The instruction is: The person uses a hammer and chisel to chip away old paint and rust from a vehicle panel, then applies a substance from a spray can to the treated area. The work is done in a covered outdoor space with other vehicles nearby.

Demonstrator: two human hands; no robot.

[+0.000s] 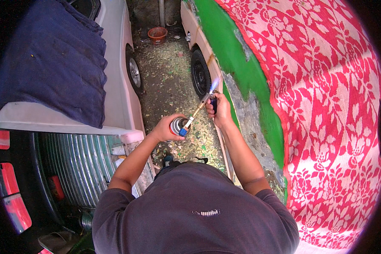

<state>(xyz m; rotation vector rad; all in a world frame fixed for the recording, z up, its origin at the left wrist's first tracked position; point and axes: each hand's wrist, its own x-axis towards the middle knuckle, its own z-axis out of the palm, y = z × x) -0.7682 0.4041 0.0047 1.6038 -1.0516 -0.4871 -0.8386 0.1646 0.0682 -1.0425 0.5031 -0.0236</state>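
My left hand (166, 128) is wrapped round the canister of a gas torch (193, 115), which has a blue valve knob and a brass tube pointing up and right. Close to the torch's nozzle, my right hand (221, 109) grips a dark blue lighter (214, 106). A blue-violet flame (214, 85) rises at the nozzle, beside the lighter's top. Both hands are held out in front of me above the narrow floor strip. Just right of my right forearm is a vehicle's green side panel (228, 36), with patches of bare grey metal.
A red-and-white floral cloth (321, 106) covers much of the right vehicle. To the left, a navy cloth (55, 67) drapes over a white vehicle (118, 84). Wheels (200, 73) flank the passage. Paint flakes litter the floor (163, 72). An orange-red basin (157, 34) stands at the far end.
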